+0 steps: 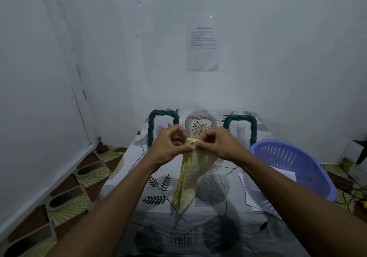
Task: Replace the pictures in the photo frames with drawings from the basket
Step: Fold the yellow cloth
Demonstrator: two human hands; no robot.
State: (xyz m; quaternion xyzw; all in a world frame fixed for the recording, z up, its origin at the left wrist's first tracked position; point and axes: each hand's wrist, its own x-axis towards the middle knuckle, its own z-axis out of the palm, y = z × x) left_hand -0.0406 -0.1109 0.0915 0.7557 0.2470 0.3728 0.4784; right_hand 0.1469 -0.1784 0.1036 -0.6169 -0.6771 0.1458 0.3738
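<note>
My left hand (172, 145) and my right hand (216, 143) meet in the middle of the view and pinch the top edge of a yellow cloth (190, 177), which hangs folded over the table. Behind them stand two green-rimmed photo frames: the left frame (151, 125) is partly hidden by my left hand, and the right frame (253, 129) holds a cat picture (240, 133). A purple basket (309, 169) sits at the right, with white paper sheets (250, 195) under and inside it.
The table wears a cloth with leaf prints (158, 187). Between the frames leans a rounded piece with a leaf drawing (199, 126). A printed sheet (203, 44) hangs on the wall. Patterned floor tiles (65, 193) lie to the left, boxes (353, 157) to the far right.
</note>
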